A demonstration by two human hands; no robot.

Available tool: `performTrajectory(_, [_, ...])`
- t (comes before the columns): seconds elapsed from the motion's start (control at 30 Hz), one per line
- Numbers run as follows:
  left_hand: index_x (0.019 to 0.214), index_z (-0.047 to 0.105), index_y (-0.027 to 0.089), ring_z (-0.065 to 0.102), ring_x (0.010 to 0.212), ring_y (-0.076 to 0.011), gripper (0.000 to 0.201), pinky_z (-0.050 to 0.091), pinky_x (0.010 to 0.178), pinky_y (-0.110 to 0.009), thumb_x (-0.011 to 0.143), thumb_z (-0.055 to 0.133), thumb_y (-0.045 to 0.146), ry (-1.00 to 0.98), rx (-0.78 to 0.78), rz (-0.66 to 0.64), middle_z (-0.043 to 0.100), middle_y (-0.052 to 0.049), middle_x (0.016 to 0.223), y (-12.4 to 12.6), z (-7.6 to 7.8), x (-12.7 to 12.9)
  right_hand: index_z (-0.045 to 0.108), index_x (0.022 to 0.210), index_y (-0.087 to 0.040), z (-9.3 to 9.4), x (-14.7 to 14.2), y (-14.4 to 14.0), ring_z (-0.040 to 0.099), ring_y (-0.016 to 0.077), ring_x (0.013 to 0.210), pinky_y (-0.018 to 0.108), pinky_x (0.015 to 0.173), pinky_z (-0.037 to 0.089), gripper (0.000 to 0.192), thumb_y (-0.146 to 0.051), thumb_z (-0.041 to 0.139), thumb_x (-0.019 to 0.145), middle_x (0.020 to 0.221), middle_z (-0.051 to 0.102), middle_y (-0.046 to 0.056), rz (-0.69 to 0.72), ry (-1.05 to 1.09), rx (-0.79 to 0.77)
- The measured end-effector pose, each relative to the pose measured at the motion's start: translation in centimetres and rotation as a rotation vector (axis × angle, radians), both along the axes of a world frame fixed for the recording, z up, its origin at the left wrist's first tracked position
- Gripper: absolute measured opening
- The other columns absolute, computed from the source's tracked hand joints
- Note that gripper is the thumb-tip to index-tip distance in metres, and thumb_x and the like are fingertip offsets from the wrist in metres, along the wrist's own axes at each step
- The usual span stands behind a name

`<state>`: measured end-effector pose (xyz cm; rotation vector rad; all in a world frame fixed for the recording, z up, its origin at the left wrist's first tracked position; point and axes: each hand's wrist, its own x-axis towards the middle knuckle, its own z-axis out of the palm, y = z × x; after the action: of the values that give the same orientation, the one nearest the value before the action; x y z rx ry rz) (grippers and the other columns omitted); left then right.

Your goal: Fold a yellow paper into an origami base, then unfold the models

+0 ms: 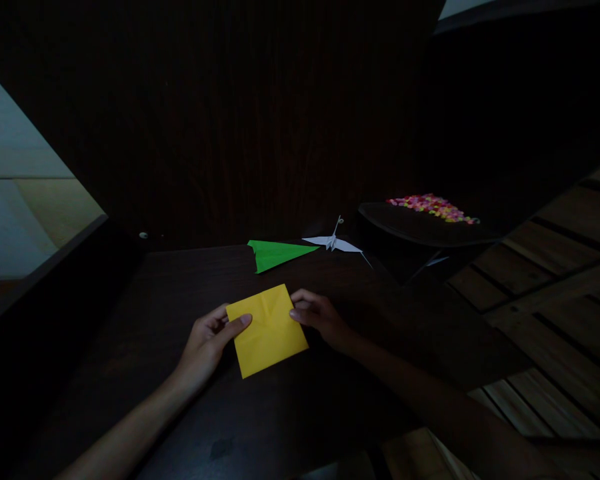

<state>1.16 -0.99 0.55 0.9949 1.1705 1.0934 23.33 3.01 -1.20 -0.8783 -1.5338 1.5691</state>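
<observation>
A yellow square of folded paper (273,340), lightly creased, is held slightly tilted above the dark tabletop. My left hand (207,337) grips its left edge, thumb on top and the fingers behind. At the upper right edge, my right hand (320,317) has thumb and fingertips closed on the paper. Beyond the paper lies a green paper plane (277,255), its nose pointing right. A white paper crane (333,244) with spread wings sits just past that nose.
Many small pink, red and yellow pieces (435,207) lie on a dark raised shelf (405,230) at the right. A dark panel (255,120) rises behind the tabletop (180,280). Wooden slats (555,320) show at the lower right, and a dark raised side (45,273) borders the left.
</observation>
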Motion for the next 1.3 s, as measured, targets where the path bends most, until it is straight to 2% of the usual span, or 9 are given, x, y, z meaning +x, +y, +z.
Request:
performTrajectory(0.2, [0.09,0.071,0.016,0.07,0.091,-0.0296,0.036,0.054,0.076,-0.036,0.067,0.08,0.043,0.03,0.016,0.031,0.076,-0.008,0.09,0.1,-0.4,-0.2,0.062,0.088,-0.018,-0.1,0.0,0.0,0.054,0.013,0.059,0.025,0.054,0.042,0.032,-0.048,0.064,0.078,0.067,0.059,-0.002,-0.045,0.012,-0.009])
performTrajectory(0.37, [0.094,0.071,0.016,0.07,0.09,-0.0285,0.036,0.053,0.08,-0.037,0.07,0.078,0.042,0.024,0.013,0.042,0.076,-0.008,0.093,0.2,-0.8,-0.5,0.059,0.092,-0.018,-0.1,-0.1,-0.2,0.058,0.014,0.055,0.026,0.048,0.049,0.034,-0.045,0.07,0.074,0.068,0.061,-0.002,0.013,0.049,-0.095])
performTrajectory(0.5, [0.097,0.07,0.016,0.069,0.092,-0.029,0.037,0.053,0.081,-0.038,0.071,0.078,0.042,0.031,0.007,0.036,0.076,-0.009,0.097,0.3,-0.7,-0.4,0.06,0.093,-0.018,-0.2,-0.3,-0.2,0.062,0.0153,0.054,0.028,0.046,0.052,0.033,-0.042,0.072,0.074,0.069,0.063,-0.001,-0.016,0.044,-0.112])
performTrajectory(0.87, [0.093,0.072,0.015,0.069,0.087,-0.0287,0.037,0.052,0.078,-0.037,0.07,0.077,0.044,0.058,0.008,0.052,0.076,-0.009,0.092,0.2,-0.1,-0.2,0.062,0.089,-0.017,-0.1,-0.3,0.0,0.056,0.0108,0.045,0.022,0.04,0.048,0.024,-0.038,0.066,0.078,0.063,0.061,-0.003,-0.084,-0.009,-0.042])
performTrajectory(1.1, [0.078,0.072,0.017,0.068,0.084,-0.0259,0.027,0.05,0.075,-0.032,0.071,0.076,0.043,0.104,0.036,0.028,0.074,-0.005,0.082,0.2,-0.2,-0.3,0.066,0.094,-0.016,-0.3,-0.3,0.1,0.055,0.0103,0.047,0.021,0.038,0.045,0.028,-0.04,0.065,0.078,0.066,0.061,-0.001,-0.157,-0.033,-0.002])
performTrajectory(1.3, [0.072,0.071,0.018,0.066,0.079,-0.0252,0.029,0.049,0.069,-0.031,0.07,0.074,0.046,0.181,0.007,-0.004,0.071,-0.004,0.076,0.1,0.3,-0.1,0.068,0.094,-0.017,-0.5,-0.3,0.2,0.054,0.0121,0.051,0.022,0.04,0.043,0.028,-0.041,0.062,0.08,0.065,0.061,-0.001,-0.216,-0.065,0.035])
